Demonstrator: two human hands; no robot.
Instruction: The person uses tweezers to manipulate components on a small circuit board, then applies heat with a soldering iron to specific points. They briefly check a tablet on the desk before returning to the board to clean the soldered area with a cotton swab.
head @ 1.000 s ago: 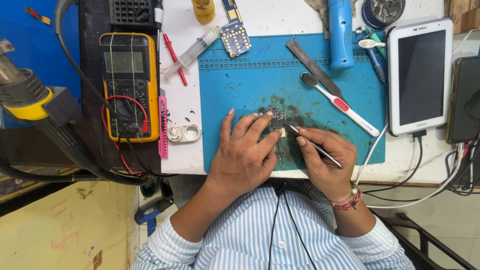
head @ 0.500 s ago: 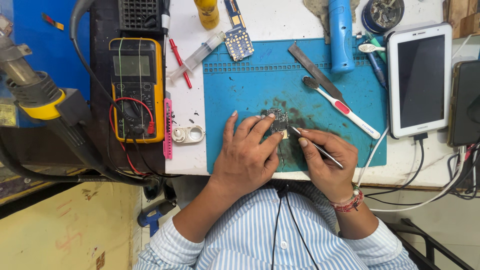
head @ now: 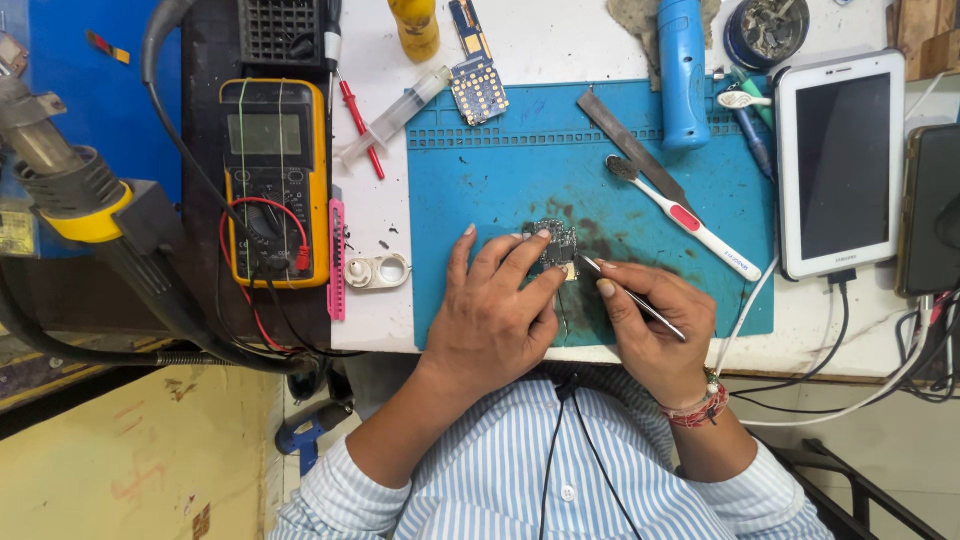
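Your left hand (head: 490, 320) lies flat on the blue mat (head: 470, 190), and its fingers (head: 520, 255) press down on a small circuit board (head: 556, 243) to keep it in place. The board sits on the mat near its lower middle, on a dark, dirty patch. Your right hand (head: 655, 320) is just to the 3 o'clock side of the left one. It is closed around thin metal tweezers (head: 630, 297), pinched like a pencil. The tip of the tweezers points to about 10 o'clock and touches the right edge of the board.

At 2 o'clock from your hands lies a white toothbrush (head: 690, 222) with a red patch on its handle, and beside it is a flat grey metal blade (head: 630, 148). Farther up at 1 o'clock stands a blue tube-shaped tool (head: 684, 70). At 3 o'clock, off the mat, is a white tablet (head: 840, 165) with a dark screen and a cable in its bottom edge. At 12 o'clock, on the top edge of the mat, lies another small board (head: 478, 88) with gold dots. At 10 o'clock is a yellow meter (head: 272, 180) with red and black wires, and a clear syringe (head: 395, 112) lies between it and the mat. A pink strip (head: 337, 258) and a small white ring part (head: 378, 271) lie at 9 o'clock.
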